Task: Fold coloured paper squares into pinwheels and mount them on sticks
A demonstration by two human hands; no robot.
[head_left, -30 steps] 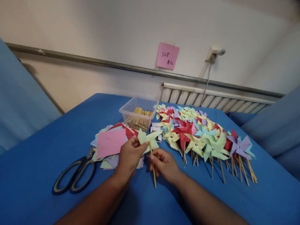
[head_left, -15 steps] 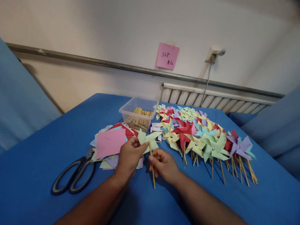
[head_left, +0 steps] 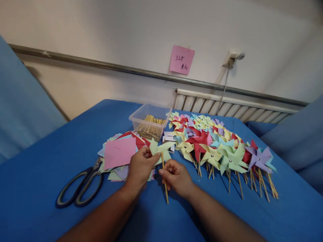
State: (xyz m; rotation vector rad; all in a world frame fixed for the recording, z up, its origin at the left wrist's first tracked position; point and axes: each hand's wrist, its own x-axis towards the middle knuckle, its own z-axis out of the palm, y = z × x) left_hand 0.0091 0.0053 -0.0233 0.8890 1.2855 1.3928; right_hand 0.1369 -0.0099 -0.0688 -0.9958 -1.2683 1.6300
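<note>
Here, the left hand (head_left: 139,167) is pinching the pale green pinwheel (head_left: 160,149) at its centre, fingers closed on the paper. The right hand (head_left: 177,177) is gripping the wooden stick (head_left: 165,181) just below the pinwheel, holding it nearly upright above the blue desk (head_left: 50,158). Just left of the hands, a stack of coloured paper squares (head_left: 119,152) is lying beside black scissors (head_left: 80,186). A clear plastic box (head_left: 150,121) of sticks is standing behind. Finished pinwheels (head_left: 217,143) are lying in rows to the right.
</note>
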